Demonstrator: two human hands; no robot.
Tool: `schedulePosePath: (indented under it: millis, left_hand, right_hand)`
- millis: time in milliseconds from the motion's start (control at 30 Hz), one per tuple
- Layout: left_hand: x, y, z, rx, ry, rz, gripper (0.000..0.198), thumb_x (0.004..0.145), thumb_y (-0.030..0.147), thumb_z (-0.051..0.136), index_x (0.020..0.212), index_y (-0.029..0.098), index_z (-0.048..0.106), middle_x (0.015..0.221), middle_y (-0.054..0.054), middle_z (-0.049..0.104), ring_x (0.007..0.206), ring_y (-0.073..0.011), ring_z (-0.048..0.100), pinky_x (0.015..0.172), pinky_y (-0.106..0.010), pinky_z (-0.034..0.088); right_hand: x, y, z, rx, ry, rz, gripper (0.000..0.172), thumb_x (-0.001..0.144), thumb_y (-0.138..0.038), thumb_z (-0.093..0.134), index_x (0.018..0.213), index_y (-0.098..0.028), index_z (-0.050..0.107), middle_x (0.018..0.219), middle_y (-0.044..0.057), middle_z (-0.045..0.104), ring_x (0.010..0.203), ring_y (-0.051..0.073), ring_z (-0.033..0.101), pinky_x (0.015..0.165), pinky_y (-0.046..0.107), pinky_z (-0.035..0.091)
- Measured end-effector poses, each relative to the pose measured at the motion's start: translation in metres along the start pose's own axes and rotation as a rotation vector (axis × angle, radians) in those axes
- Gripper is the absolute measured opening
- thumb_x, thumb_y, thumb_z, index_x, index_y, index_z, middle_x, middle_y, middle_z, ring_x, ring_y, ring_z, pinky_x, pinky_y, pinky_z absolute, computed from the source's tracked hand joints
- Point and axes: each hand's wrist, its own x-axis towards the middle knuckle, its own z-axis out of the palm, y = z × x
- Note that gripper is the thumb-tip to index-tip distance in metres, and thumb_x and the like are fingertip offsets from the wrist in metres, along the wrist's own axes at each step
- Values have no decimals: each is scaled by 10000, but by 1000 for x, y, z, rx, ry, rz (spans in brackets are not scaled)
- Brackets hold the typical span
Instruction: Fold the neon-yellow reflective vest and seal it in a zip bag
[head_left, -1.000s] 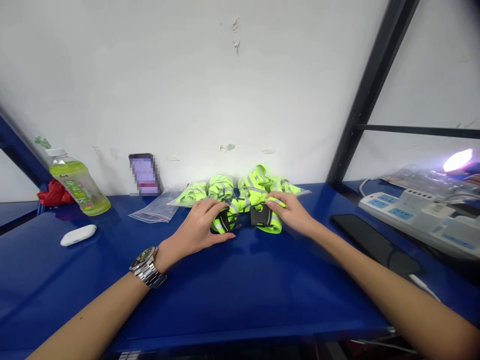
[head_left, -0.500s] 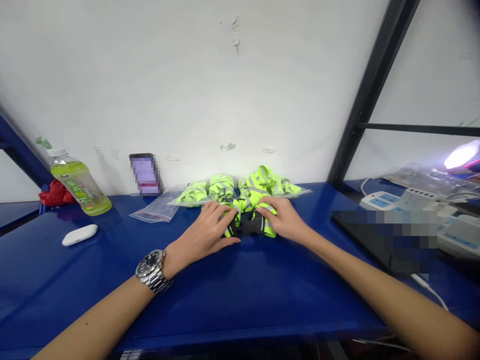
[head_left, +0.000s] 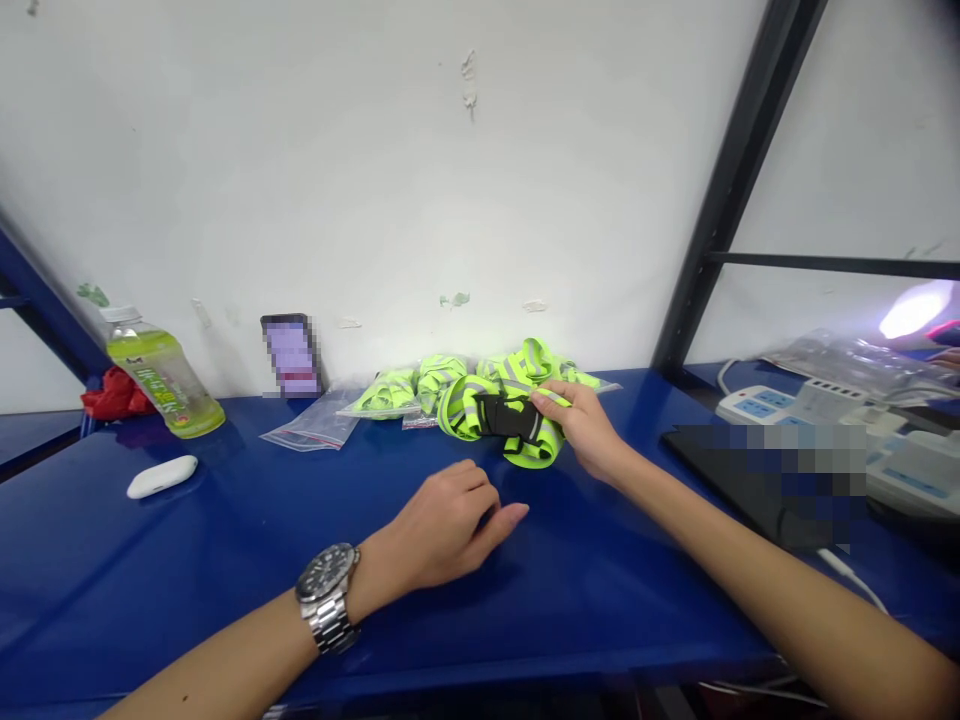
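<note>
Now the left hand has drawn back to the near left over the tabletop, loosely curled, thumb apart, gripping nothing visible. The right hand alone pinches the yellow-green reflective strap, nearer than the bagged bundles; its black buckle, uncovered, looks joined, suggesting fastening is done.

nothing can be read for certain; the bottle bears pale lettering, too unclear to make out; the phone shows only blurred blocks; the watch has tiny, illegible dial marks
</note>
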Motion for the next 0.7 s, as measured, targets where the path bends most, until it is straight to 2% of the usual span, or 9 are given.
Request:
schedulePosePath:
  millis: [67,133,267,333,400,500,600,633,700]
  left_hand:
    - [5,6,7,-244,-47,-202,305,960,390,434,954,157,630,860,-62,641,791,-168,570,734,-294,454]
    - [12,6,13,-480,19,-403,377,951,465,420,1033,158,624,898,-62,654,789,-162,581,720,-280,452]
    - [26,-4,23,-813,241,-671,467,884,569,489,783,136,633,705,-28,604,619,-121,519,589,-244,412]
    - [31,-6,25,-977,395,-734,440,830,562,583,721,136,597,653,-6,556,581,-104,485,548,-232,389]
    - [37,-4,24,-1218,518,-750,398,784,527,660,754,135,597,685,-6,557,600,-104,497,539,-226,393]
    - [50,0,21,-1571,558,-710,369,750,477,710,844,133,616,799,-37,607,676,-123,555,553,-226,427]
    - [67,0,17,-1647,689,-749,269,733,343,742,772,133,579,736,-20,592,617,-109,544,482,-209,397]
    - [73,-1,16,-1622,777,-792,230,729,269,738,736,138,550,698,-7,576,579,-102,530,453,-206,378]
    - [86,-4,14,-1560,932,-874,208,738,151,689,686,155,488,625,20,540,498,-91,493,419,-209,357]
  right_hand:
    - [0,-2,0,166,13,114,279,672,-434,710,676,-169,620,653,-1,619,625,161,542,603,265,402]
    - [0,-5,0,259,-24,198,290,615,-421,756,686,-165,639,642,2,633,620,167,564,606,270,423]
    - [0,-9,-1,256,-96,269,321,587,-429,778,722,-156,674,642,13,655,644,189,602,632,288,455]
    - [-1,-11,-1,246,-121,269,326,593,-441,775,711,-156,672,646,12,656,653,187,606,631,282,456]
    - [-1,-12,-1,240,-152,252,325,608,-448,771,700,-154,667,657,10,654,655,176,602,621,268,450]
    - [0,-12,-3,210,-219,225,339,643,-467,753,687,-143,663,658,15,648,633,155,581,600,255,441]
    - [5,-11,-9,93,-303,201,371,712,-496,695,760,-129,687,707,44,662,665,169,589,615,274,456]
    - [6,-12,-11,19,-266,172,375,727,-492,682,826,-131,696,753,56,673,685,177,595,620,284,462]
    - [4,-18,-13,-161,-4,23,377,728,-455,689,952,-151,684,874,74,681,740,191,603,639,302,473]
